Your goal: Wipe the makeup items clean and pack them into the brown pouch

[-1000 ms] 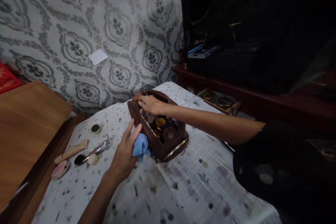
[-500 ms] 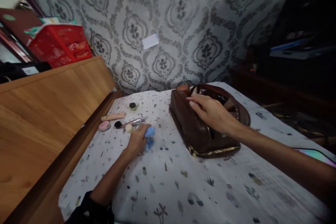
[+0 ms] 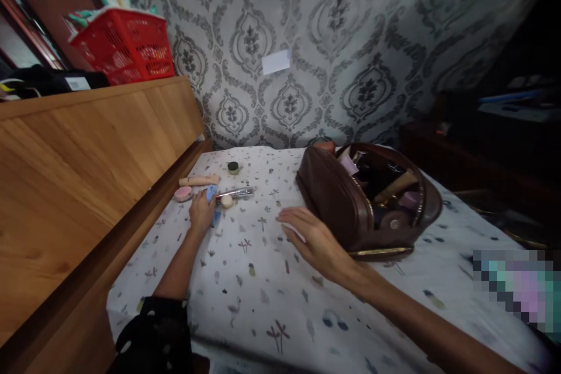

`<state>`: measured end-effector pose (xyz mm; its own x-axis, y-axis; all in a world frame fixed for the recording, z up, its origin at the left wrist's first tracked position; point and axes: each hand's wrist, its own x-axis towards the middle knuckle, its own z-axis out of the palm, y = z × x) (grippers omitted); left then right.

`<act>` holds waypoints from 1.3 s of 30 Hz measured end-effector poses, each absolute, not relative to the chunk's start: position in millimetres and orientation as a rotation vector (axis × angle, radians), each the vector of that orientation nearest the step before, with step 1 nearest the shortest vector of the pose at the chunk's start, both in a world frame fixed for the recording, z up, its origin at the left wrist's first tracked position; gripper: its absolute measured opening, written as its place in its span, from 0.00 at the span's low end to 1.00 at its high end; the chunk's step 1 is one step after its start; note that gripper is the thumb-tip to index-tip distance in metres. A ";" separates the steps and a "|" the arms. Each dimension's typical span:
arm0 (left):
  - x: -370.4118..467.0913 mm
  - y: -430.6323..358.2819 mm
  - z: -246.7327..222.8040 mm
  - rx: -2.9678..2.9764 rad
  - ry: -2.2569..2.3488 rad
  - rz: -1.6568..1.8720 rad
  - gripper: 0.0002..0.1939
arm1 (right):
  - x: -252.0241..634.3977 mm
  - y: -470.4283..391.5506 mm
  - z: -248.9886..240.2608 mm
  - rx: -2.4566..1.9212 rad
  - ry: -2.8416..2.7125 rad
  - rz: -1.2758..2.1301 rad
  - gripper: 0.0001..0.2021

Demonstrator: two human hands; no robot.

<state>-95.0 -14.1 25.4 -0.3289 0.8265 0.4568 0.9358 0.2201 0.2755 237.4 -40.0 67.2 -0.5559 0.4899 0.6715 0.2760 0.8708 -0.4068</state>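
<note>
My left hand [image 3: 201, 213] is closed on a small light-blue item [image 3: 211, 191] whose kind I cannot make out; parts of it show on either side of the fingers. Near it lie a silver makeup brush [image 3: 239, 193], a cream round piece [image 3: 227, 201], a pink round compact [image 3: 183, 193] and a peach tube [image 3: 199, 180]. Just left of the brown bag [image 3: 328, 190], my right hand [image 3: 312, 239] hovers, fingers stretched, holding nothing. The bag's zip is open, showing several cosmetics inside, among them a beige tube [image 3: 397, 186].
A small dark-lidded jar [image 3: 233, 168] stands toward the back of the patterned cloth [image 3: 263, 280]. A wooden panel [image 3: 100, 152] borders the left side, with a red basket [image 3: 131, 47] on top. At the right edge, a pixelated patch [image 3: 521, 286] covers something.
My left hand has moved left and away from me with the blue item, toward the cosmetics. My right hand has come off the bag, leftward and nearer me. The view has shifted slightly.
</note>
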 end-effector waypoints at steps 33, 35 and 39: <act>-58.3 -25.1 20.6 -2.556 -1.750 -0.659 0.26 | 194.6 -34.6 -5.2 -0.960 -1.863 1.081 0.12; -50.9 -27.7 21.6 -2.520 -1.797 -0.818 0.22 | 193.9 -36.6 -4.6 -0.958 -1.844 1.079 0.10; -18.2 -37.8 29.3 -2.477 -1.863 -1.249 0.14 | 192.5 -39.4 -2.4 -0.959 -1.768 1.111 0.20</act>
